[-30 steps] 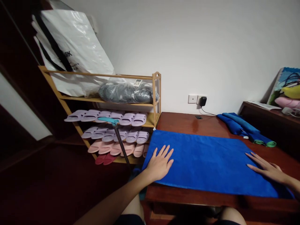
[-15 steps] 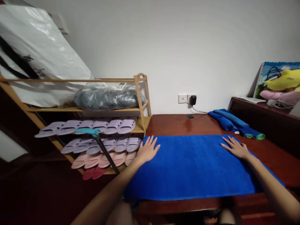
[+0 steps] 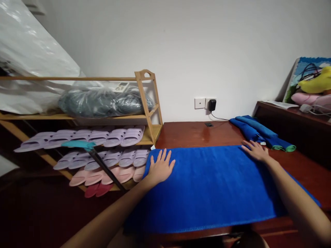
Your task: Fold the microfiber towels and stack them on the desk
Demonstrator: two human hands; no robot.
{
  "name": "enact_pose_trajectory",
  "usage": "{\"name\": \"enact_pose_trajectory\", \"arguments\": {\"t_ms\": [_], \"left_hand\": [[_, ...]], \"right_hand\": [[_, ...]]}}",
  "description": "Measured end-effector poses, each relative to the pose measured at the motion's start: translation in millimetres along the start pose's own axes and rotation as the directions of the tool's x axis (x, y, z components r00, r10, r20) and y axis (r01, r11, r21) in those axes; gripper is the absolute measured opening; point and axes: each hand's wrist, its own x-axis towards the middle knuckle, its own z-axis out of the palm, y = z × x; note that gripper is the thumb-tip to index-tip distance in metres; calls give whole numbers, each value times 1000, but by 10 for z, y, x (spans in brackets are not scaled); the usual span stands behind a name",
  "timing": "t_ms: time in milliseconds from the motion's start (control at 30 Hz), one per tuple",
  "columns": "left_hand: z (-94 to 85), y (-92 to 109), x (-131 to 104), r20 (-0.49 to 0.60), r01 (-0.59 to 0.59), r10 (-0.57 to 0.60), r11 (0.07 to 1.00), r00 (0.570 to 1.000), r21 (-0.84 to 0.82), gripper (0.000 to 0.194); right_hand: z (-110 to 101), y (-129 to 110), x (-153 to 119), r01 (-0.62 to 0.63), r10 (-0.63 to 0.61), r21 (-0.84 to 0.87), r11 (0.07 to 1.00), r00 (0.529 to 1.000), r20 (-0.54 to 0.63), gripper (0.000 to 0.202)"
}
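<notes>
Blue towel (image 3: 207, 189) flat on the table (image 3: 181, 132), near edge over the front. Your left hand (image 3: 160, 168) open on its left side, fingers apart; your right hand (image 3: 256, 151) at its far right corner, fingers slightly apart, nothing gripped.

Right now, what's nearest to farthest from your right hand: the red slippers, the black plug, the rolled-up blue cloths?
From my right hand:
1. Rolled-up blue cloths, just beyond it.
2. Black plug, on the wall, farther left.
3. Red slippers, low on the far left.
</notes>
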Motion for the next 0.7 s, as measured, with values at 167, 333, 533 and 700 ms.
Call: {"name": "enact_pose_trajectory", "arguments": {"t_ms": [167, 333, 533, 700], "left_hand": [[-56, -84, 53, 87, -10, 13, 999, 996, -35, 63], [-78, 25, 79, 69, -10, 10, 1000, 998, -7, 62], [-52, 144, 73, 17, -30, 30, 999, 999, 26, 59], [-53, 145, 68, 27, -35, 36, 999, 999, -7, 60]], "right_hand": [[154, 98, 88, -67, 67, -2, 998, 998, -6, 80], [124, 316, 213, -59, 59, -5, 998, 998, 8, 74], [106, 400, 254, -147, 147, -17, 989, 989, -16, 76], [87, 369, 143, -304, 299, -23, 952, 945, -131, 80]]}}
